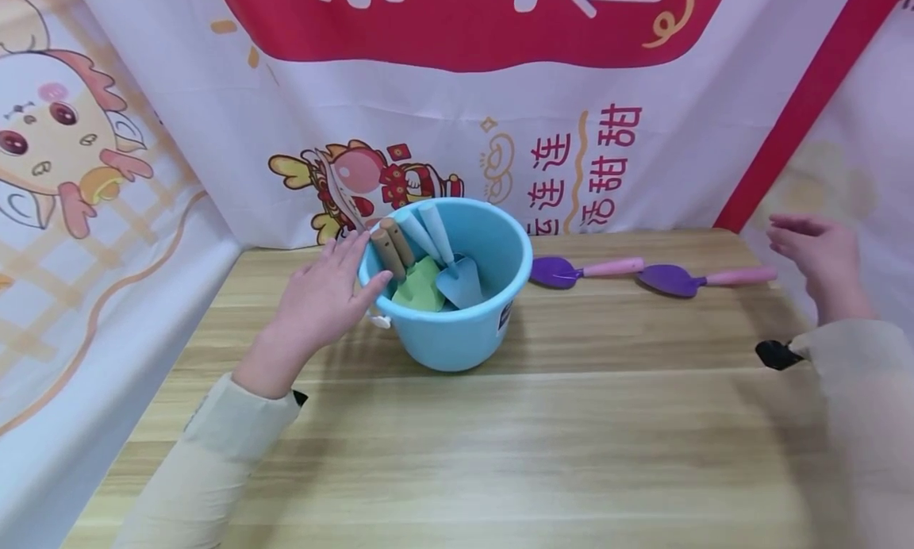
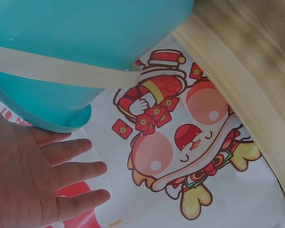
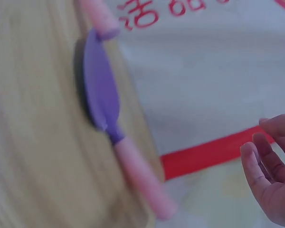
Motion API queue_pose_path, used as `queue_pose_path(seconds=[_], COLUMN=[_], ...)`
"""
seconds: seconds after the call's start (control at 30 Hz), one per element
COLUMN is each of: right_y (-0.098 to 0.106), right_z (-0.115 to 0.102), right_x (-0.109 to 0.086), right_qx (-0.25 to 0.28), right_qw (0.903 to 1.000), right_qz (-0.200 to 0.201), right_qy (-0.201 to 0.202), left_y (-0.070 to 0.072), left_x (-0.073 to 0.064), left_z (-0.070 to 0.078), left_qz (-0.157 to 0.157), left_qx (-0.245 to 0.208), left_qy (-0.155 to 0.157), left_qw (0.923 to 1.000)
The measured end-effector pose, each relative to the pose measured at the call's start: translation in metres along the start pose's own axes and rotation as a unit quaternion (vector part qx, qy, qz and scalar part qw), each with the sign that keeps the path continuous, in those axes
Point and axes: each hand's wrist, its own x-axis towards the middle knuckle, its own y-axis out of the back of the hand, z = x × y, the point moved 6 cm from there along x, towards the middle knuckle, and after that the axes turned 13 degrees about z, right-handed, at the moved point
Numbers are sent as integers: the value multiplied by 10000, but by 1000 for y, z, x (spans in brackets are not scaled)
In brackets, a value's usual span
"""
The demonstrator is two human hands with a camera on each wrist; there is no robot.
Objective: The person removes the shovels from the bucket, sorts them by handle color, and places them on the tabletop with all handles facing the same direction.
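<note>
A light blue bucket (image 1: 457, 335) stands upright on the wooden table. Inside it lean a green trowel (image 1: 421, 286) and a light blue trowel (image 1: 460, 282), along with brown handles (image 1: 389, 251). My left hand (image 1: 324, 295) rests with spread fingers against the bucket's left rim; in the left wrist view its fingers extend beside the bucket's wall. Two purple trowels with pink handles, a nearer-the-bucket one (image 1: 557, 272) and a right one (image 1: 671, 280), lie along the back of the table. Over the right edge my right hand (image 1: 821, 255) hovers with loosely bent fingers, holding nothing.
The wooden table (image 1: 500, 454) extends toward me in front of the bucket. A printed white cloth with red designs (image 1: 428, 97) hangs right behind the table's back edge, and more cloth (image 1: 107, 295) hangs on the left. A white bucket handle (image 2: 61, 69) crosses the bucket's side.
</note>
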Motion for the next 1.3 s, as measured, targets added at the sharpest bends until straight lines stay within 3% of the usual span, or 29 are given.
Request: queue_pose_path(seconds=[0.2, 0.3, 0.43, 0.53, 0.77, 1.3], right_y=[-24, -33, -41, -49, -74, -156], right_z=[-28, -45, -62, -74, -94, -132], right_x=[-13, -19, -26, -32, -52, -112], right_qx=[730, 805, 344, -312, -1636, -1530], right_qw=[9966, 9948, 9960, 9943, 9764, 9519], right_qz=[-347, -506, -629, -706, -834, -1547], right_qy=[155, 351, 535, 734, 1138, 2156], left_y=[-2, -2, -2, -1, 0, 0], left_x=[-1, 1, 3, 3, 3, 3], left_z=[-1, -1, 0, 0, 0, 0], left_qz=[-30, 17, 43, 47, 106, 48], left_qx=[11, 0, 16, 40, 382, 337], left_qy=[15, 2, -38, -62, -80, -56], left_qw=[10000, 10000, 10000, 10000, 9992, 9994])
